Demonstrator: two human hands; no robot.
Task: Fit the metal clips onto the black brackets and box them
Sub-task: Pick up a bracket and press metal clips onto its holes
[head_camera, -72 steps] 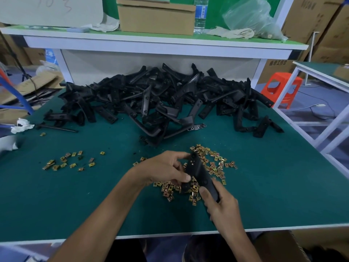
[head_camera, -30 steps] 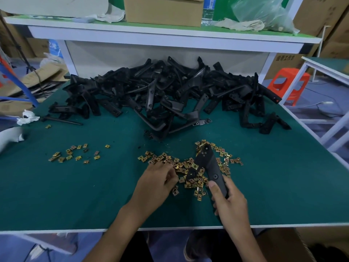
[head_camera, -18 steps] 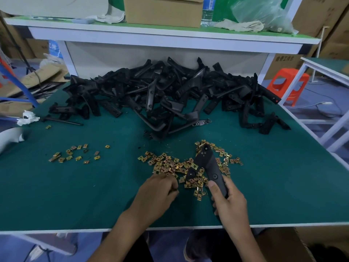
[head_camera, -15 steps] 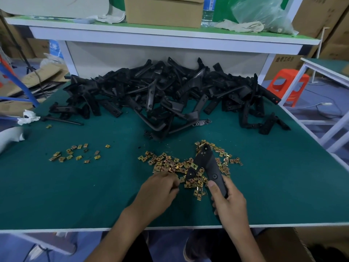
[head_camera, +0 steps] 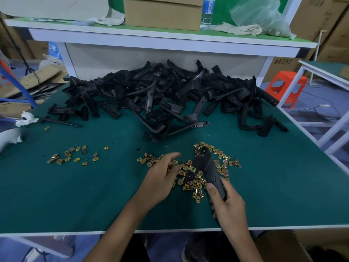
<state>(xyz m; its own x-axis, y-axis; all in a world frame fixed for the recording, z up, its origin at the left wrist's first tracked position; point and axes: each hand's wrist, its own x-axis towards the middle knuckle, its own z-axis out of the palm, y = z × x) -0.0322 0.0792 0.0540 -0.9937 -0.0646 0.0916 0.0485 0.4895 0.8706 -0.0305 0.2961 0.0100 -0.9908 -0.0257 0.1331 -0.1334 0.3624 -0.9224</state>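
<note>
Among brassy square clips [head_camera: 196,183], black bracket [head_camera: 206,167]

**Factory assembly bench**

This is a small-parts assembly floor in a factory or warehouse. The green-matted tabletop [head_camera: 56,195] has a white steel frame and a raised shelf [head_camera: 170,37] at 12 o'clock. A big heap of identical black brackets [head_camera: 160,95] lies below the shelf. Gold clips [head_camera: 196,188] lie loose at the centre and at 9 o'clock. On the shelf sit a carton [head_camera: 162,14], a water bottle [head_camera: 206,14], rags [head_camera: 238,28] and a plastic bag [head_camera: 258,16]. Stacked boxes [head_camera: 324,25] stand at 1 to 2 o'clock and flattened cardboard [head_camera: 37,78] lies at 10 o'clock. An orange stool [head_camera: 287,87] and a second bench [head_camera: 324,69] stand at 2 o'clock on a grey-blue floor [head_camera: 311,110].
</note>
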